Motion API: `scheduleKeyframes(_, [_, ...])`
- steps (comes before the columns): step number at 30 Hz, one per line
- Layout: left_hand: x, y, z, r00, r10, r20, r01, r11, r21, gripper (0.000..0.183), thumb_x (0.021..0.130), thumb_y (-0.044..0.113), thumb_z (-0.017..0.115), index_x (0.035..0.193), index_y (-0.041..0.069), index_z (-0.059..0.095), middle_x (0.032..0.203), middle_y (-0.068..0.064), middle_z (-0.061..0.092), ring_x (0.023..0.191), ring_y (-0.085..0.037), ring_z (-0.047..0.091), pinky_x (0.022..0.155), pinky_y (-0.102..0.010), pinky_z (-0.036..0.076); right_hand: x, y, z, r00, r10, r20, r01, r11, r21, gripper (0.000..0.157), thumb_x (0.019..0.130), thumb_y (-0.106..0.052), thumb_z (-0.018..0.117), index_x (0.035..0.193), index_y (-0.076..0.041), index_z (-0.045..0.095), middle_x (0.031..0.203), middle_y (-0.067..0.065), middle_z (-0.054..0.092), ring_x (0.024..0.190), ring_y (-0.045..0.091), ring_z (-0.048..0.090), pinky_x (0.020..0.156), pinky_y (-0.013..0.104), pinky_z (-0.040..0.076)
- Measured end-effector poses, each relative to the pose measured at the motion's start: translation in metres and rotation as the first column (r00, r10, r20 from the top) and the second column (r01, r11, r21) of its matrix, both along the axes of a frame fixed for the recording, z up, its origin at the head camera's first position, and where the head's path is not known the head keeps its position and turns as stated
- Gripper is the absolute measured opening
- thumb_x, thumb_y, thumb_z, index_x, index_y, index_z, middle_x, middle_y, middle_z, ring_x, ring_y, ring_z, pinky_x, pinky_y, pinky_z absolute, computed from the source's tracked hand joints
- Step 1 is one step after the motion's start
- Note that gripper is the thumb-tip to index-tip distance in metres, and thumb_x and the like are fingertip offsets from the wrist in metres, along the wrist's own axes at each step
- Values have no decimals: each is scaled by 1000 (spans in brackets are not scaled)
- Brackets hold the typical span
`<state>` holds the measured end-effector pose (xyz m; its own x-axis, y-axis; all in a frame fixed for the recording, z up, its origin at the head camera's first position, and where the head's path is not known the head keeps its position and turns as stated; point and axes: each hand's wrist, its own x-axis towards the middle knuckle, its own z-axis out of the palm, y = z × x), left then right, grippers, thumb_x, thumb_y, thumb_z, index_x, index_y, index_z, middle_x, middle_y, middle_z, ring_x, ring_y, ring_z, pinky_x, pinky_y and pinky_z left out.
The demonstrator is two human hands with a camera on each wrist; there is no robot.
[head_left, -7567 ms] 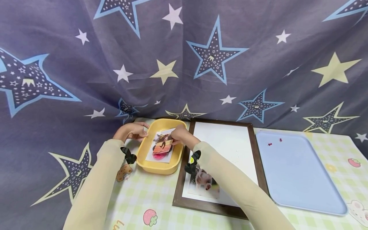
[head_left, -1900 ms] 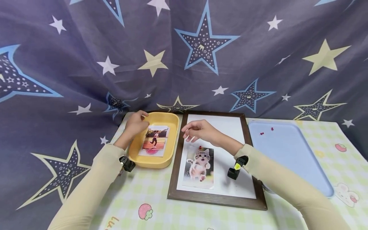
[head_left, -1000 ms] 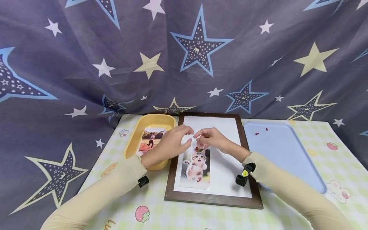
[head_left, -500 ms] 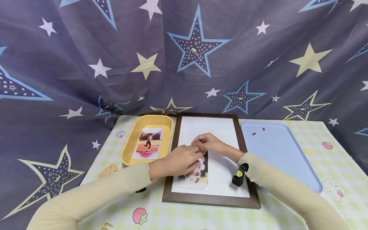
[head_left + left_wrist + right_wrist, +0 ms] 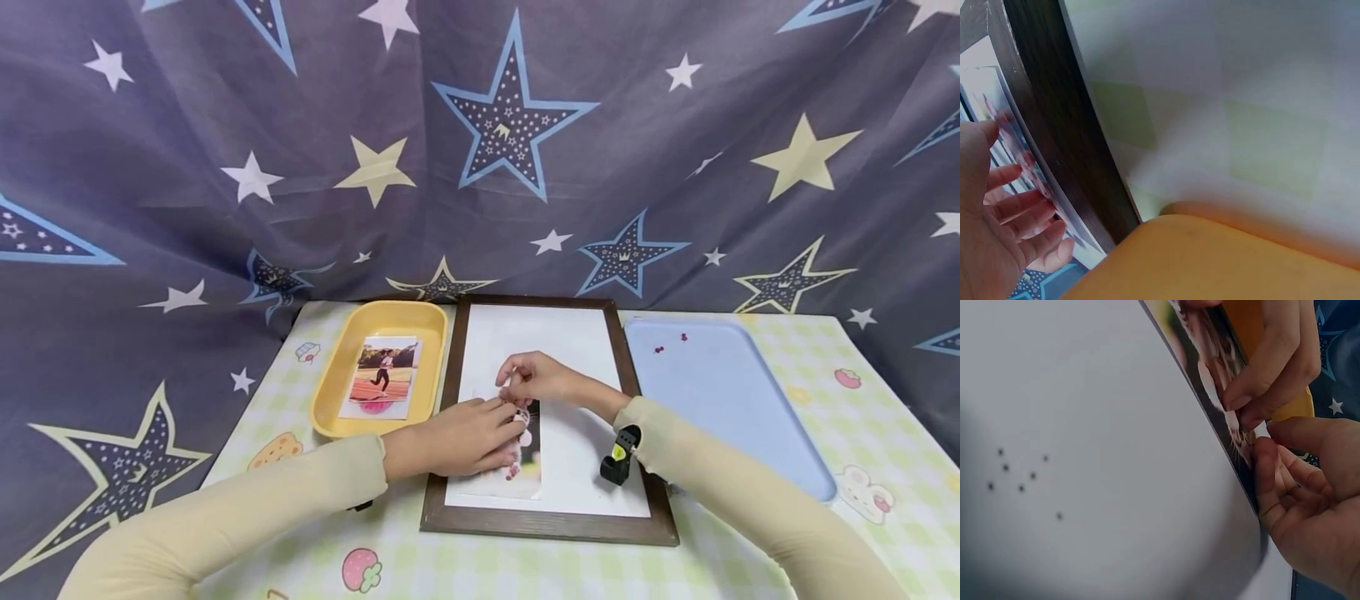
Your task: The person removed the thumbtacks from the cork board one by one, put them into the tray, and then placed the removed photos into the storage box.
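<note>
A kitten photo [image 5: 531, 475] lies on the white board [image 5: 577, 333] with the dark brown frame. My left hand [image 5: 468, 437] rests across it, fingers fairly straight and reaching to its upper part. At the photo's top edge my right hand [image 5: 542, 379] pinches with thumb and forefinger; a bit of a red push pin [image 5: 1272, 435] shows between them in the right wrist view, most of it hidden. Both hands' fingertips nearly meet there. The left wrist view shows the left fingers [image 5: 1025, 206] spread over the photo.
Left of the frame stands a yellow tray [image 5: 330, 392] with a runner photo [image 5: 384, 371] on top of another print. A light blue tray [image 5: 735, 408] on the right holds two red push pins [image 5: 659, 350]. Small dark holes [image 5: 1021, 488] mark the board.
Both hands were at the yellow tray earlier. The right hand moved to the photo's pinned top edge; the left hand then left the tray and came down onto the kitten photo.
</note>
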<state>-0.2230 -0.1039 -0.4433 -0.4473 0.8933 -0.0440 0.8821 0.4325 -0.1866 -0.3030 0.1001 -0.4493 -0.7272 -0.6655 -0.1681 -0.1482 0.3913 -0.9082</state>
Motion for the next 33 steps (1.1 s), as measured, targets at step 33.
scheduleKeyframes(33, [3, -2, 1, 997, 40, 63, -41, 999, 19, 54, 107, 51, 43, 148, 16, 49, 139, -3, 55, 130, -19, 53, 107, -35, 51, 1, -4, 1, 1000, 8, 9, -8, 1000, 10, 10, 91, 5, 65, 100, 10, 62, 69, -1, 67, 63, 10, 62, 61, 21, 53])
